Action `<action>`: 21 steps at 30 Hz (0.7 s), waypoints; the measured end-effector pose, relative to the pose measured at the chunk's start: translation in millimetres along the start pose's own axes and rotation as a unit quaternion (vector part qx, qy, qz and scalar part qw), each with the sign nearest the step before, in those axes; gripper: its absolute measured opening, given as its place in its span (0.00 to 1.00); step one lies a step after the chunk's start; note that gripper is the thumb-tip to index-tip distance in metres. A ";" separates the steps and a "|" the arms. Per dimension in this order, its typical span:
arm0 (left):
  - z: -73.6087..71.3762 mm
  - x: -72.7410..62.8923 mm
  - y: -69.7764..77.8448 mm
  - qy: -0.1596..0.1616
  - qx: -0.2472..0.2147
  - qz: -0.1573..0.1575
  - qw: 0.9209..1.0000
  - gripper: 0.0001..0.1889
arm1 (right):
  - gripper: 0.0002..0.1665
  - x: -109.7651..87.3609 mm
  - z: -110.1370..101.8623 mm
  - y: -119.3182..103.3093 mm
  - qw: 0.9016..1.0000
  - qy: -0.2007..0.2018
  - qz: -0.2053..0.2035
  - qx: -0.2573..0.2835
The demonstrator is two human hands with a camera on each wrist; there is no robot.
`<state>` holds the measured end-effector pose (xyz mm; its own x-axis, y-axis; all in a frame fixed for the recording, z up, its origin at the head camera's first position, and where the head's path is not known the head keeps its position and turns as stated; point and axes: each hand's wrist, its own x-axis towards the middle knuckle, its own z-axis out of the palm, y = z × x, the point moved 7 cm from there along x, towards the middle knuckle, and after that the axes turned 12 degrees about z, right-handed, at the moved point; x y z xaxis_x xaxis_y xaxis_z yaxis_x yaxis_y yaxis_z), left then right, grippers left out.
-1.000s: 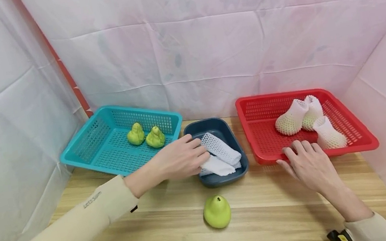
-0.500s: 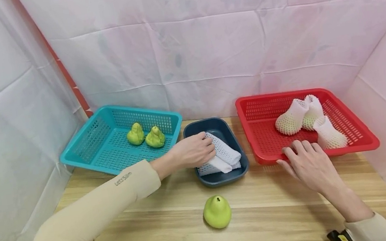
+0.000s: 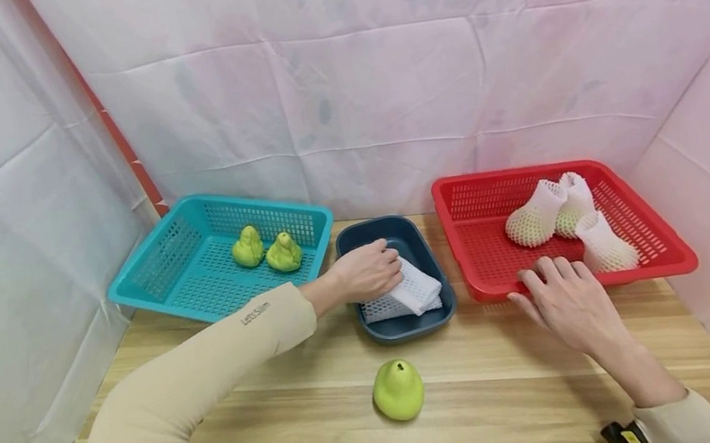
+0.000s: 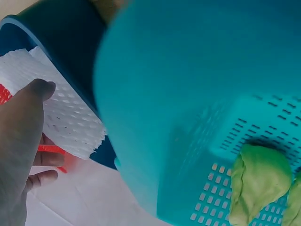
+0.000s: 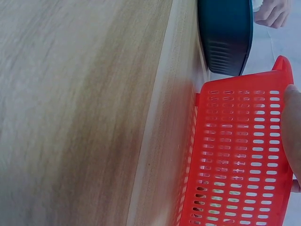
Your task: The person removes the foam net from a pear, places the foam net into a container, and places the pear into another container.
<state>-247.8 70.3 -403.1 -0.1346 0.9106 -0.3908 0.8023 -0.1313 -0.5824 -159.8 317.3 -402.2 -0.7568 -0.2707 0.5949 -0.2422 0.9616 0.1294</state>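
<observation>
My left hand (image 3: 369,271) reaches into the dark blue bin (image 3: 447,299) and pinches a white foam net sleeve (image 3: 418,287). In the left wrist view the thumb lies on that sleeve (image 4: 70,117), and the other fingers are partly behind it. More foam netting lies beneath in the bin. My right hand (image 3: 574,307) grips the front rim of the red basket (image 3: 652,273), fingers over the edge and thumb outside. Inside the red basket are three pears (image 3: 530,224) in foam nets. A bare green pear (image 3: 399,391) stands on the table in front of the bin.
At the left stands a teal basket (image 3: 153,301) holding two green, lumpy pear-shaped fruits (image 3: 284,252). The bin sits between the two baskets on the wooden table (image 3: 494,415). White and pinkish cloth (image 3: 377,95) hangs behind and at the sides.
My left hand has moved right and slightly up over the bin, and the foam sleeves under it have shifted. The right hand stays on the red rim. The pear has not moved.
</observation>
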 end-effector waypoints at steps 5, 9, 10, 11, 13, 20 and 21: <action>2.5 -3.1 1.6 -0.031 -0.019 -0.011 0.999 0.27 | 0.41 0.8 -0.1 0.4 1.000 -0.002 0.000 0.001; -2.4 -10.8 0.3 -0.024 -0.045 -0.032 0.998 0.38 | 0.41 0.7 0.3 0.6 1.000 -0.004 0.002 -0.001; -4.8 -13.3 -0.4 -0.015 -0.057 -0.039 0.997 0.38 | 0.41 0.6 0.3 0.7 1.000 -0.003 0.002 0.000; -7.5 -16.2 -1.2 -0.007 -0.070 -0.045 0.997 0.39 | 0.41 0.5 0.2 0.8 1.000 -0.003 0.002 0.000; -12.3 -22.2 -2.5 0.009 -0.091 -0.054 0.994 0.39 | 0.41 0.4 0.2 0.9 1.000 -0.002 0.002 0.000; -26.6 -48.4 -4.5 0.079 -0.196 -0.082 0.974 0.45 | 0.41 1.0 0.6 0.3 1.000 -0.002 0.001 -0.001; -28.3 -52.5 -4.0 0.091 -0.208 -0.086 0.970 0.46 | 0.41 1.1 0.7 0.3 1.000 -0.002 0.001 -0.001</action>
<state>-227.5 34.1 -360.1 -0.2136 0.9639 -0.1593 0.9470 0.1642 -0.2760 -161.1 317.2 -402.1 -0.7592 -0.2696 0.5924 -0.2404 0.9620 0.1298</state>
